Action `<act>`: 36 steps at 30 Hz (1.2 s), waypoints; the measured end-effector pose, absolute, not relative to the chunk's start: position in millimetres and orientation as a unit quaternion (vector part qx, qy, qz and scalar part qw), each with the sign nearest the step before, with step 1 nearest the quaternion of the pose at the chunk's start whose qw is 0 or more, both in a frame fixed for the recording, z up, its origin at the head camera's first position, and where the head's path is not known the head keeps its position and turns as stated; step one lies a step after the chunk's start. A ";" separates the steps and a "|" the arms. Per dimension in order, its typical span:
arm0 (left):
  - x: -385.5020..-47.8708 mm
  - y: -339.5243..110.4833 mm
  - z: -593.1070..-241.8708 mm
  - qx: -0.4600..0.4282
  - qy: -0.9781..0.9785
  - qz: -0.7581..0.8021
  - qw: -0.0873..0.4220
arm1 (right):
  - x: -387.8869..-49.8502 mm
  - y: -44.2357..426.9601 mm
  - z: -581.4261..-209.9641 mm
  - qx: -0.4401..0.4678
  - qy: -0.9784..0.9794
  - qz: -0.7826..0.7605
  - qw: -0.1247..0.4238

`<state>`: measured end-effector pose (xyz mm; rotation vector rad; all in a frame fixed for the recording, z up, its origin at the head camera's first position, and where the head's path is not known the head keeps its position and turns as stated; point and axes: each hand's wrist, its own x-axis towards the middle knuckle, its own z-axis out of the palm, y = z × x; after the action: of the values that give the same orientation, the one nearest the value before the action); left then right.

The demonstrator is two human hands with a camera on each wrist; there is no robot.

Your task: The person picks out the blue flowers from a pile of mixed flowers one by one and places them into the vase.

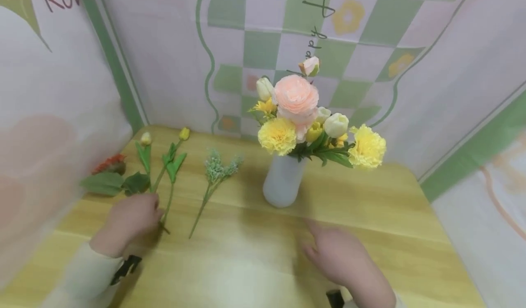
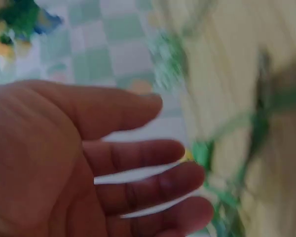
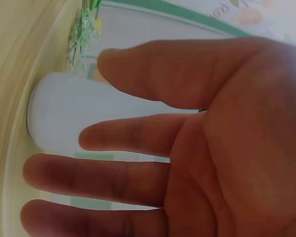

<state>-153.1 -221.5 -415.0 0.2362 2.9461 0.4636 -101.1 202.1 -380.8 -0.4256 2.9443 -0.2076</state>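
At the table's left, my left hand (image 1: 133, 219) is over the lower stems of a yellow tulip (image 1: 184, 134) and a white tulip (image 1: 145, 139). Its fingers (image 2: 153, 185) are apart with nothing between them in the left wrist view; whether they touch a stem I cannot tell. Behind it lies an orange-red flower (image 1: 110, 164) with broad leaves. My right hand (image 1: 341, 253) hovers in front of the white vase (image 1: 281, 184), fingers extended and holding nothing. The upright vase carries pink blooms (image 1: 297, 93), yellow carnations (image 1: 277, 136) and white tulips (image 1: 336, 125).
A sprig of pale green filler (image 1: 215, 168) lies between the tulips and the vase. Printed cloth walls (image 1: 164, 47) enclose the wooden table (image 1: 230, 262) at the back and on both sides. A yellow carnation (image 1: 367, 147) leans far out to the right.
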 end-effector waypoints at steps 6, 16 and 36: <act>-155.5 -244.7 -428.7 0.049 0.987 0.148 0.046 | -86.7 219.1 -388.1 -0.106 0.983 -0.106 0.109; -167.5 -247.4 -437.6 0.020 0.988 0.138 0.058 | -85.4 231.9 -403.1 -0.080 0.986 -0.129 0.068; -163.1 -248.1 -433.4 -0.022 0.881 0.457 0.122 | -70.6 241.3 -421.3 -0.084 0.990 -0.105 0.035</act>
<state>-163.1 -248.1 -433.4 -0.0642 2.5718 1.3335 -70.6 241.3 -421.3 -0.2579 3.0440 -0.3234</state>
